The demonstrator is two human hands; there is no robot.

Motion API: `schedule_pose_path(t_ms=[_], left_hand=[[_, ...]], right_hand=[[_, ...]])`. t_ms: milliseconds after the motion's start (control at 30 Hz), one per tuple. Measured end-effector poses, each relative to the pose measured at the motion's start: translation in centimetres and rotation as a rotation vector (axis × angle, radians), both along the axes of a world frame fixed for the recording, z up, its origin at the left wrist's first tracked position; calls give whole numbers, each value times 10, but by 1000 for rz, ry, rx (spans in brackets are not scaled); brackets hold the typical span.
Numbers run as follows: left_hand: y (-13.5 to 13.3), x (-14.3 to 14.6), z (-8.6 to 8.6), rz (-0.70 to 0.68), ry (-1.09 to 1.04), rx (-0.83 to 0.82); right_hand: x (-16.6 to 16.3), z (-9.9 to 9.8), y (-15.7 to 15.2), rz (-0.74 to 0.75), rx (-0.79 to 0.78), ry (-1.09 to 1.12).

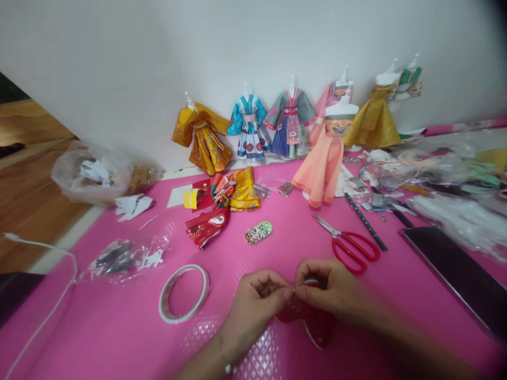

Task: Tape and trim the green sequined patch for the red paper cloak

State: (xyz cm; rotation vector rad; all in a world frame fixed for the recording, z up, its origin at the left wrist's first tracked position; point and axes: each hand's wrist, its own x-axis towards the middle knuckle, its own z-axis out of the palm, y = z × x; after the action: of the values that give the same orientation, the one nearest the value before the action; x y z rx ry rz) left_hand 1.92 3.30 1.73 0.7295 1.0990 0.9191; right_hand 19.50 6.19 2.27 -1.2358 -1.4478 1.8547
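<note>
Could easily pucker or drop the red fabric (295, 312) by tugging unevenly imo, pinching only a tiny bit with left hand (257, 296) and right hand (328, 287), with the rest just below both.

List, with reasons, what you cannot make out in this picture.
Head view:
- Red cloth: partly covered by the right hand.
- What the left hand's fingertips pinch: too small, blurred.
- Dark phone: partly cut off by the right edge.
- Lettering inside the tape roll: too small.

Craft workspace — miniature dresses (292, 119) in a row, scissors (338, 235), tape roll (162, 301), pink tabletop (127, 316)
</note>
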Motion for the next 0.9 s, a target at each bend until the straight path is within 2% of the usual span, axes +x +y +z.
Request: schedule_pose_path(t_ms=[167, 400, 600, 800, 900], left_hand=[[-1, 1, 3, -8, 13, -2], [-2, 0, -8, 0, -17, 39], [-1, -1, -2, -7, 13, 29], [-2, -1, -8, -5, -4, 36], [-2, 0, -6, -10, 1, 13]], right_hand=[[1, 0, 0, 8, -18, 12], [1, -1, -3, -1, -25, 49], [2, -5, -4, 27, 3, 10], [0, 4, -1, 5, 13, 12], [-1, 6, -1, -7, 36, 9]])
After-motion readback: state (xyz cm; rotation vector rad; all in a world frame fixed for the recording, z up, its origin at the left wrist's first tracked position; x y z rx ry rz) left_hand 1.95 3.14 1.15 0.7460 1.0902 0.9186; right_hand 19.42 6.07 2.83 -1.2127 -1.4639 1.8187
